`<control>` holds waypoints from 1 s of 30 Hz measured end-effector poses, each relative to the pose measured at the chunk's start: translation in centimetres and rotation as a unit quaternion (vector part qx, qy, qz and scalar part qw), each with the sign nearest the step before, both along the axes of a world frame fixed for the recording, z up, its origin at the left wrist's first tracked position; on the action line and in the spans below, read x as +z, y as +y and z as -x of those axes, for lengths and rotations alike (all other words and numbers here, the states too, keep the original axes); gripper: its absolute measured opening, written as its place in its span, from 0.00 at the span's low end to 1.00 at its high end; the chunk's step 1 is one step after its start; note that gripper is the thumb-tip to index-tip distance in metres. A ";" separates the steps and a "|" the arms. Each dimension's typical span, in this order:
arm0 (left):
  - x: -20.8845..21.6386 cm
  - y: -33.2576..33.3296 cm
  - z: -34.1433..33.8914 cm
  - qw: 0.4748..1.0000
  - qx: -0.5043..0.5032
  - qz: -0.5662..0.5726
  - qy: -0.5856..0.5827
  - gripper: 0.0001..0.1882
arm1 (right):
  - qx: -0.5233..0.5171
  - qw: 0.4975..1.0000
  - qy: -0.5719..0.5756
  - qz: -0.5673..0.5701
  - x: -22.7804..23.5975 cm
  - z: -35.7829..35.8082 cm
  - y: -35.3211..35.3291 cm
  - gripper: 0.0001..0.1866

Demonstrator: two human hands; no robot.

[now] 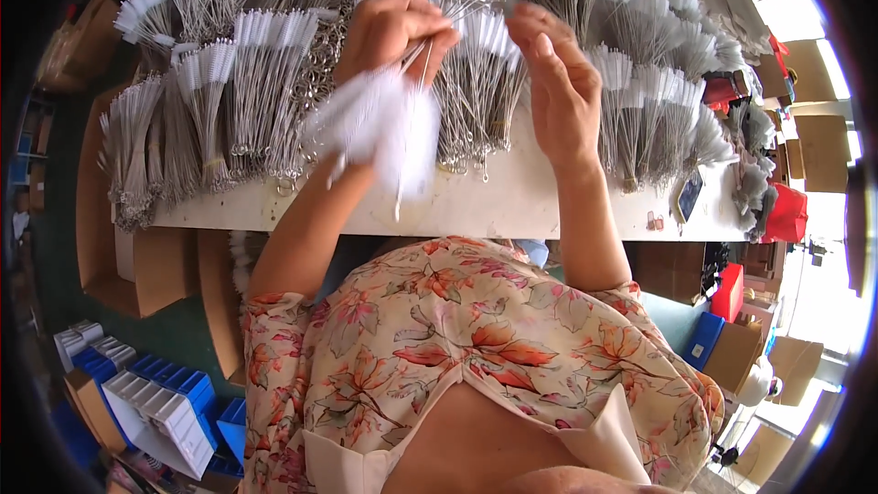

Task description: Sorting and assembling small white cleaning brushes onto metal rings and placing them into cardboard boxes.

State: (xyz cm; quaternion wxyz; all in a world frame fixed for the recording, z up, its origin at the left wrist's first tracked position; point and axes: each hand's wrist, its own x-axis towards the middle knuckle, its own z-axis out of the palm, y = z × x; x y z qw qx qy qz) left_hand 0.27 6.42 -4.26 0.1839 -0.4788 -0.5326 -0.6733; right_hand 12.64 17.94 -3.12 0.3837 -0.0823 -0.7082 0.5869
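Observation:
Pinched in my left hand [393,37] are a few thin wire-handled brushes [407,137]. Their white bristle heads hang toward me, smeared by motion, while the wire ends poke out beyond my fingers. My right hand [560,82] is raised to the right of them, fingers apart and slightly blurred, with nothing visible in it. Behind both hands, bundles of similar brushes [476,55] lie on the white table [494,206], bristles away from me and wire loops toward me. Left of centre, a heap of metal rings [315,73] lies partly behind my left hand.
More brush bundles [206,82] cover the table's left side, and others [640,101] its right. A phone [690,194] lies near the right front edge. Cardboard boxes [137,265] stand at the left, with blue and white plastic bins [160,412] below.

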 end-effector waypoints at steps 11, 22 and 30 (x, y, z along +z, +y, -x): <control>-7.9 -5.1 -4.9 0.974 -0.090 0.195 0.071 0.14 | 0.150 0.947 -0.250 0.139 -0.7 -5.4 1.6 0.09; -10.1 -8.3 -6.9 0.913 -0.222 0.310 -0.142 0.11 | 0.134 0.784 -0.490 -0.356 -6.1 -7.1 -2.9 0.05; -6.7 -8.5 -1.6 0.945 -0.115 0.249 0.178 0.12 | 0.303 0.801 -0.491 0.159 -4.9 -6.0 -3.1 0.08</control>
